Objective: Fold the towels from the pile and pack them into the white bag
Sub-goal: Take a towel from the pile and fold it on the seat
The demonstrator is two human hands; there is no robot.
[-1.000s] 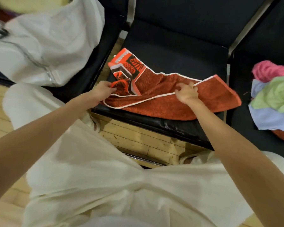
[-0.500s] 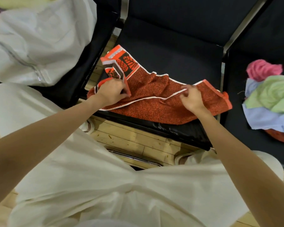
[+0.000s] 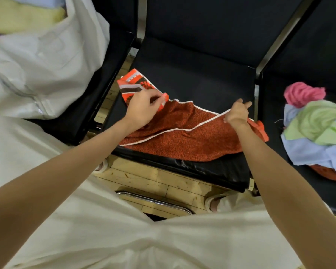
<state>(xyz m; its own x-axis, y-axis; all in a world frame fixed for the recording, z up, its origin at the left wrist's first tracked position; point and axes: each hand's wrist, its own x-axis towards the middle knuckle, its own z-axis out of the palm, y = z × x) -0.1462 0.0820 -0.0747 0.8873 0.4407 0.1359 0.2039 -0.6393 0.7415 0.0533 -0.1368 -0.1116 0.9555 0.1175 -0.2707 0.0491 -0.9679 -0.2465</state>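
black padded seats in a row with metal frame bars fill the view, standing on a pale wooden plank floor. on the left seat sits the white bag, its mouth open, with a pale yellow towel showing inside. on the right seat lies the pile of unfolded towels, pink on top, then green and light blue, with an orange one underneath. the middle seat carries the orange towel, rumpled and partly doubled over, its white-edged border running across between the two hands. the left hand pinches the patterned end near the towel's far left corner, fingers curled on the cloth; the right hand pinches the white edge near the right end, fingers also closed on it. the step in hand looks to be squaring this towel for a fold. the next move likely calls for pulling the edge taut, laying it flat and matching corners before it goes left into the bag.
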